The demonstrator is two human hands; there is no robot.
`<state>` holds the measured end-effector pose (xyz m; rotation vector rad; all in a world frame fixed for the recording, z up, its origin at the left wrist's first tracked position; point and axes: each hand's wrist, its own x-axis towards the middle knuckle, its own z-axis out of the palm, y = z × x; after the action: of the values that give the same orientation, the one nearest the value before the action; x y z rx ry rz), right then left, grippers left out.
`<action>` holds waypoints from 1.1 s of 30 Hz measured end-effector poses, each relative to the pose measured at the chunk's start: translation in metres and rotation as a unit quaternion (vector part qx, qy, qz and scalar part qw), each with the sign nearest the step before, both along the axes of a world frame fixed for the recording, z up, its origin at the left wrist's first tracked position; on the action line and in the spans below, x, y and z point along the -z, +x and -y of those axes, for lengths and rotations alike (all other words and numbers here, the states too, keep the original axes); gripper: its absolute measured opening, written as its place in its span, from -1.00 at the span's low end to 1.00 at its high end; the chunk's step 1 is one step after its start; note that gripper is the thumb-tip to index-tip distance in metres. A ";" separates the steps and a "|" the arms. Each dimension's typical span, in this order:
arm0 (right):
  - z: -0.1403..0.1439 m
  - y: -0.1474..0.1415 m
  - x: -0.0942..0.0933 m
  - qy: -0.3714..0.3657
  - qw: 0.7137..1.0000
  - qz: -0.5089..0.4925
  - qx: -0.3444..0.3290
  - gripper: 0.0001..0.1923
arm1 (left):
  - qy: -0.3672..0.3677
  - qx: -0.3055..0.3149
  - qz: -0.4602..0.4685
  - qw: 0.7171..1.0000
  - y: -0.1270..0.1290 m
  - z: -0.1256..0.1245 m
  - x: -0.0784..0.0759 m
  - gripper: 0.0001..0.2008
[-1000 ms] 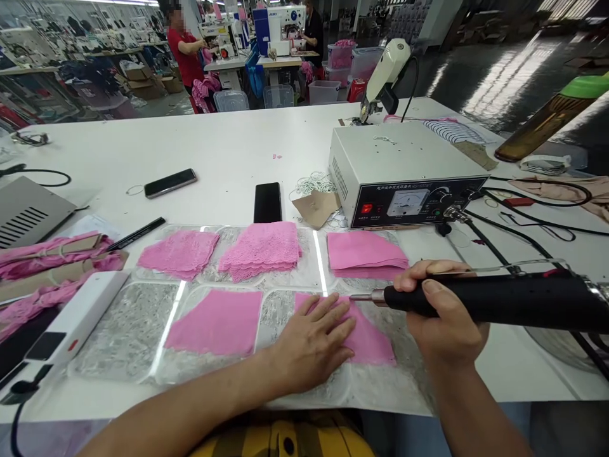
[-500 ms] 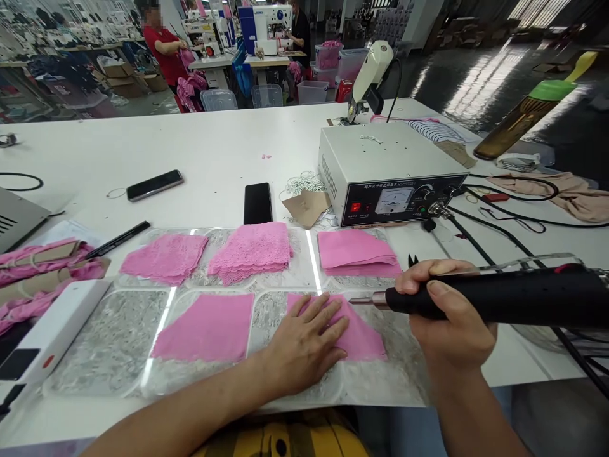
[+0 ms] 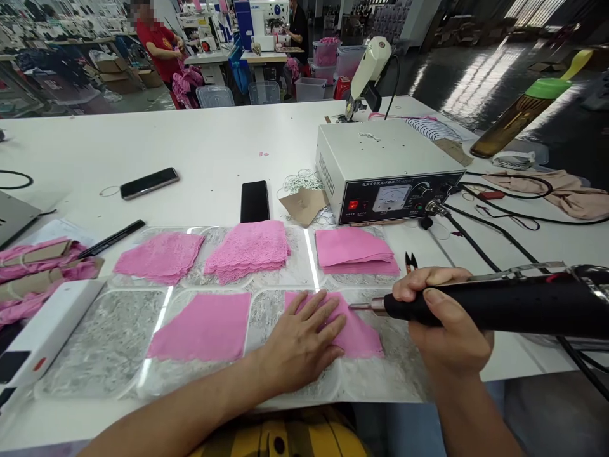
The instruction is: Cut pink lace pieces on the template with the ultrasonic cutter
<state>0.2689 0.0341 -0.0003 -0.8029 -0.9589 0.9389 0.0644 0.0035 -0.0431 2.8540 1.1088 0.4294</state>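
Spread flat, my left hand (image 3: 304, 346) presses a pink fabric piece (image 3: 359, 333) onto the grey-patterned mat (image 3: 107, 343). My right hand (image 3: 450, 317) is closed around a black handheld ultrasonic welder (image 3: 504, 304). Its metal tip points left at the right edge of that fabric; whether it touches cannot be told. Two dark pointed tips (image 3: 411, 261) stick up behind my right fingers; the rest of that tool is hidden. Left of my left hand lies another pink fabric piece (image 3: 202, 327). Behind are two lacy pink stacks (image 3: 159, 255) (image 3: 250, 251) and a smooth pink stack (image 3: 356, 251).
A grey control box (image 3: 390, 168) with cables stands at the back right. Two phones (image 3: 254, 202) (image 3: 150, 183), a black pen (image 3: 111, 238), a white device (image 3: 52, 333) and pink bundles (image 3: 42, 266) lie around. Beyond the table, a person in red (image 3: 159, 47) stands near sewing machines.
The welder's rear end has dropped slightly, and its tip sits slightly lower at the fabric's edge. My left hand stays on the fabric. The whole view has shifted a little.
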 end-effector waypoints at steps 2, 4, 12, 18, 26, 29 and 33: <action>0.000 -0.001 0.000 0.002 1.000 0.001 -0.001 -0.93 | -0.001 0.000 -0.002 1.000 0.000 0.000 0.000 -0.56; -0.001 0.000 -0.001 0.001 1.000 -0.006 0.004 -0.92 | -0.002 0.000 -0.003 1.000 -0.001 0.000 -0.001 -0.56; 0.016 0.016 -0.005 -0.031 0.999 -0.014 0.026 -0.89 | -0.008 0.002 0.002 1.000 0.000 0.000 -0.003 -0.58; 0.023 0.022 -0.006 -0.056 0.997 -0.018 0.052 -0.89 | -0.009 0.004 0.010 1.000 0.001 -0.001 -0.003 -0.60; 0.020 0.019 -0.006 -0.051 0.997 -0.028 0.058 -0.89 | -0.002 0.002 0.003 1.000 0.000 0.000 -0.005 -0.59; 0.019 0.018 -0.004 -0.042 0.998 -0.025 0.048 -0.89 | 0.001 0.004 0.001 1.000 0.000 0.000 -0.005 -0.59; 0.017 0.018 -0.001 -0.032 0.999 -0.013 0.035 -0.90 | 0.000 0.003 -0.002 1.000 0.000 0.000 -0.004 -0.59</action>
<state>0.2864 0.0170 0.0012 -0.8699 -0.8761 0.9208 0.0643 0.0038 -0.0389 2.8581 1.1016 0.4226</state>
